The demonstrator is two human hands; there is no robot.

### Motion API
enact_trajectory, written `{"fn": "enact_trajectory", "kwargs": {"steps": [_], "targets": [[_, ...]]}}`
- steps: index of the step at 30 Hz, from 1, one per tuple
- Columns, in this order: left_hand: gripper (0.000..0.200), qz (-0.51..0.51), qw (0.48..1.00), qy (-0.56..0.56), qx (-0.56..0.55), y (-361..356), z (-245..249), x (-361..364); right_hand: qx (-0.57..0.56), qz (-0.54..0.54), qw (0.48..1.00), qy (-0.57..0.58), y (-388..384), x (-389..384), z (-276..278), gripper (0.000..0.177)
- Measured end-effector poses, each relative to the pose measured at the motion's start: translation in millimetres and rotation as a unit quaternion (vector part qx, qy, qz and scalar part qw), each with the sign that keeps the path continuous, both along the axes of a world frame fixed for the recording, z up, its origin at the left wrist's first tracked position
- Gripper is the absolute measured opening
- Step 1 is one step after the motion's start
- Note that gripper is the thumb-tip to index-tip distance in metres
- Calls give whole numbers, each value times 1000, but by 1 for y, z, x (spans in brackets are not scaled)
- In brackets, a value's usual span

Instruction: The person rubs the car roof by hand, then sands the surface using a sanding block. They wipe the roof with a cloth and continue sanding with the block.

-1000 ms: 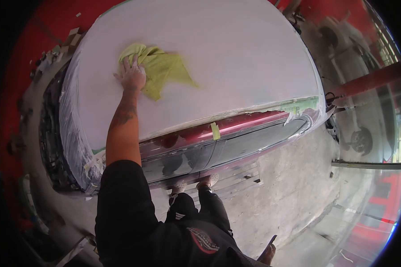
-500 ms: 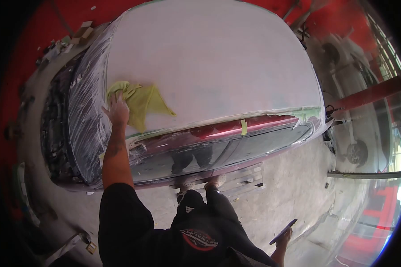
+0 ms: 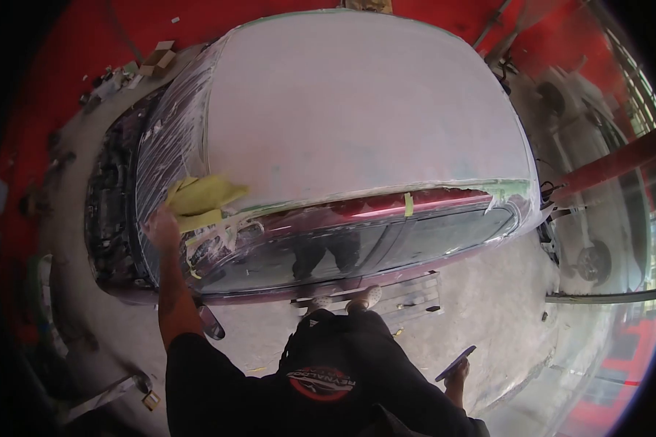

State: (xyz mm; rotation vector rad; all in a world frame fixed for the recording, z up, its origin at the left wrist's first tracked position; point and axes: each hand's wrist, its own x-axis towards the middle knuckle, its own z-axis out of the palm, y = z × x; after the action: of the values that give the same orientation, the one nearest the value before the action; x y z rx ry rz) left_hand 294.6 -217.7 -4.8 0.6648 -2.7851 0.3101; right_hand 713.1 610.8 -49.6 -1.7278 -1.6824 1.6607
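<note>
My left hand [image 3: 164, 227] is closed on a yellow-green cloth [image 3: 205, 197], smeared by motion, at the front corner of the car roof [image 3: 357, 109]. The roof is matt pale grey, with green masking tape along its edge. Beside the cloth, streaked plastic film [image 3: 169, 127] covers the windshield area. Low at the right, away from the car, my right hand [image 3: 457, 380] grips a flat dark object [image 3: 455, 363], seen nearly edge-on; I cannot make out what it is.
The car's side windows [image 3: 328, 255] face me, above a side mirror [image 3: 211, 322]. An open cardboard box [image 3: 158, 60] lies on the floor at the upper left. Another car [image 3: 598, 182] and a red post [image 3: 605, 159] stand at the right.
My left hand and the cloth have moved off the roof's front area, down and towards the near front corner. The view has shifted slightly. My right hand still holds the dark object.
</note>
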Motion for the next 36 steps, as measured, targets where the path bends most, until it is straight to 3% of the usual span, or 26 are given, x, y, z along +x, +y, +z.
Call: {"fn": "enact_trajectory", "kwargs": {"steps": [2, 4, 5, 6, 7, 8, 9, 10, 11, 12, 13, 14, 15, 18, 21, 22, 23, 27, 30, 32, 34, 36], "targets": [[33, 5, 993, 48, -107, -52, 5, 47, -29, -19, 999, -9, -6, -13, -1, 54], [37, 136, 976, 120, -119, -104, 36, 93, -27, -14, 999, -10, 7, -12, -23, 48], [40, 66, 962, 223, -143, -159, 37, 128, -35, -18, 999, -3, 7, -25, -24, 43], [42, 213, 954, 124, -171, -181, 65, 159, -43, -22, 999, 5, 10, -37, -25, 39], [46, 184, 920, 198, -285, -215, 76, 199, -43, -20, 999, 3, 11, -50, -25, 35], [49, 257, 905, 169, -294, -200, 112, 224, -44, -19, 999, 2, 12, -65, -25, 31], [50, 236, 902, 222, -286, -200, 132, 254, -51, -6, 999, 15, 3, -88, -14, 29], [50, 269, 893, 184, -309, -179, 137, 283, -56, 6, 998, 28, -6, -107, -1, 27], [47, 302, 902, 17, -308, -199, 98, 333, -63, 24, 997, 29, 7, -118, -14, 27], [41, 430, 874, -203, 101, -176, 101, 341, -72, 40, 996, 34, 19, -132, -30, 27], [34, 436, 880, -158, 102, -129, 99, 371, -68, 82, 993, 41, 22, -150, -30, 31], [32, 377, 917, -106, 79, -162, 68, 442, -67, 123, 989, 43, 17, -171, -17, 35], [32, 340, 917, -205, 33, -214, 39, 499, -54, 112, 991, 52, 6, -195, 1, 38], [31, 344, 928, -116, 84, -187, 62, 463, -9, 128, 985, 112, 2, -274, 16, 60], [30, 351, 923, 19, 155, -176, 86, 447, 81, 176, 965, 176, 11, -357, -1, 61], [30, 350, 917, 64, 178, -171, 96, 441, 92, 139, 962, 219, -10, -388, 16, 59], [29, 349, 909, 109, 202, -167, 103, 436, 87, 167, 955, 231, -18, -410, 26, 58], [28, 334, 847, 288, 296, -115, 145, 393, 179, 160, 921, 308, -84, -484, 73, 53], [28, 309, 778, 415, 356, -30, 207, 326, 161, 144, 891, 399, -106, -530, 52, 49], [40, 215, 795, 405, 397, 18, 253, 261, 152, 124, 892, 406, -120, -549, 47, 50], [40, 99, 945, 243, 197, 19, 277, 220, 150, 120, 893, 406, -123, -558, 41, 50], [41, 14, 839, 374, 395, 42, 312, 156, 148, 118, 895, 405, -125, -566, 34, 50]]}}
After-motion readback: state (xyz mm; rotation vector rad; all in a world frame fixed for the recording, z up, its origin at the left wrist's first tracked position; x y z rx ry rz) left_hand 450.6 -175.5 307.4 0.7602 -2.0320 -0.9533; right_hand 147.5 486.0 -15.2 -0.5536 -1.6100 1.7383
